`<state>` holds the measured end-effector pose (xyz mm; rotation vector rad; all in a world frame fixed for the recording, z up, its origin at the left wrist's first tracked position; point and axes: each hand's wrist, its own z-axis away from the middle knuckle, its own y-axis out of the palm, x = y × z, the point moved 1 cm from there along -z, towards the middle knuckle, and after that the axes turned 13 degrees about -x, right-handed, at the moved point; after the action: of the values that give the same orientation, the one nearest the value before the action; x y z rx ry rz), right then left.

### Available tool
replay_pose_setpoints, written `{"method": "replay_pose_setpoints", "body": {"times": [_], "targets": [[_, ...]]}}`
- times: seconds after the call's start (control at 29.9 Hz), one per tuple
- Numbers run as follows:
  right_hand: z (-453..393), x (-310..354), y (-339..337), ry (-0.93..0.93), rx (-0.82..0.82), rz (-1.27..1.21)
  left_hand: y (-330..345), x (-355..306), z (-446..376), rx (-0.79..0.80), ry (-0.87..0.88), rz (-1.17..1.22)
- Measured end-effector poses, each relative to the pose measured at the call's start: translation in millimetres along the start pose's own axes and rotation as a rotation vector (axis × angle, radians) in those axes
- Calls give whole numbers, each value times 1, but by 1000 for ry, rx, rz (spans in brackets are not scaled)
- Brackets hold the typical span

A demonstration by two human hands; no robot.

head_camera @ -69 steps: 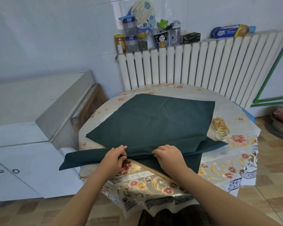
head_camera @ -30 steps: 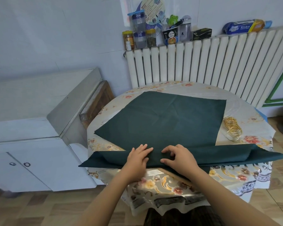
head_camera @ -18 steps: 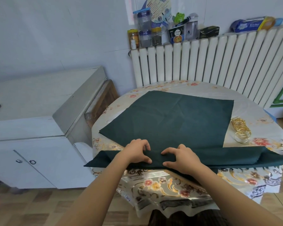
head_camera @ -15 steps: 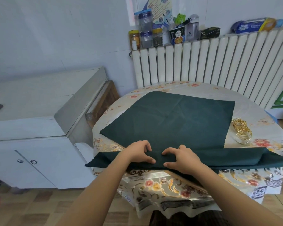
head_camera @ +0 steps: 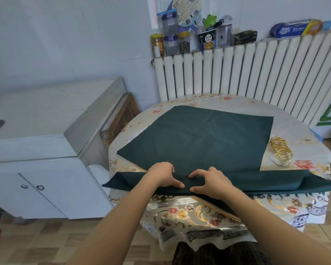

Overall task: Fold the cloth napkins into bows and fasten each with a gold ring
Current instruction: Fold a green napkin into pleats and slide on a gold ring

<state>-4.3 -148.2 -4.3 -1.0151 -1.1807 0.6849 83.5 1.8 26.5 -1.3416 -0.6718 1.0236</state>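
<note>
Napkin (head_camera: pixel 204 138): on tabletop (head_camera: pixel 294 119), near edge rolled at 6 o'clock. Your left hand (head_camera: pixel 161 175) and right hand (head_camera: pixel 211 181) pinch that fold. Step: pleating. Next: another even fold. Rings (head_camera: pixel 281 151): 3 o'clock.

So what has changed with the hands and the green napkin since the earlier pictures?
Both hands, left hand and right hand, curled from flatter fingers to gripping the dark green cloth napkin's folded band; the fold grew wider. The gold wire rings stayed put.
</note>
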Motion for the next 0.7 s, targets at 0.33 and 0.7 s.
{"method": "replay_pose_setpoints", "body": {"times": [0.33,0.7], "targets": [[-2,-6,1,29,-4,-87,14,-25,30,-211,81,138],[7,-9,4,71,-119,-246,21,-10,50,46,17,703]]}}
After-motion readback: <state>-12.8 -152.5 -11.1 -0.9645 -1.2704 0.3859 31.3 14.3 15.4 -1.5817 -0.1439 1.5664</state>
